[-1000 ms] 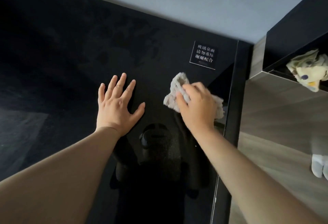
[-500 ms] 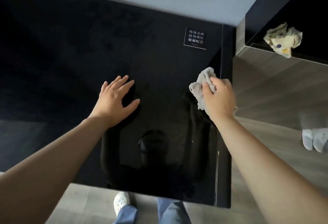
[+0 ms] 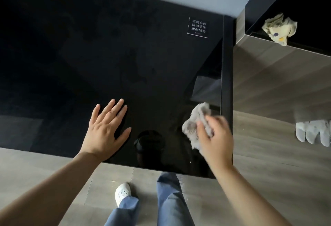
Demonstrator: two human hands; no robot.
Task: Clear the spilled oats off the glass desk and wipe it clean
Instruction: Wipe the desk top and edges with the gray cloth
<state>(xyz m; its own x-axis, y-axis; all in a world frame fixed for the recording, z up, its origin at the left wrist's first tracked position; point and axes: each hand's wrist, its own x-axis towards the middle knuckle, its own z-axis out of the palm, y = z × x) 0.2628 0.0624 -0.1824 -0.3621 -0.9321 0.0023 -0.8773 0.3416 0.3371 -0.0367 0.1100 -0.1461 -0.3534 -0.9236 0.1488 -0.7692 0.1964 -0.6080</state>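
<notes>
The black glass desk (image 3: 111,55) fills the upper left of the head view, its front edge near me and its right edge beside a dark frame. My left hand (image 3: 105,129) lies flat on the glass near the front edge, fingers spread. My right hand (image 3: 215,139) grips a crumpled grey cloth (image 3: 195,123) and holds it on the glass at the front right corner; the hand is blurred by motion. One or two tiny pale specks show on the glass near the cloth. No oats are plainly visible elsewhere.
A white-lettered label (image 3: 198,27) sits at the desk's far right corner. To the right stands a dark shelf with a crumpled yellowish cloth (image 3: 279,28) on it. White socked feet (image 3: 313,132) stand on the wooden floor at right. My own legs and a white shoe (image 3: 122,192) are below the desk edge.
My right hand has dragged the cloth from mid-desk to the right edge and then toward the front right corner. My view has tilted down, showing the desk's front edge and my legs.
</notes>
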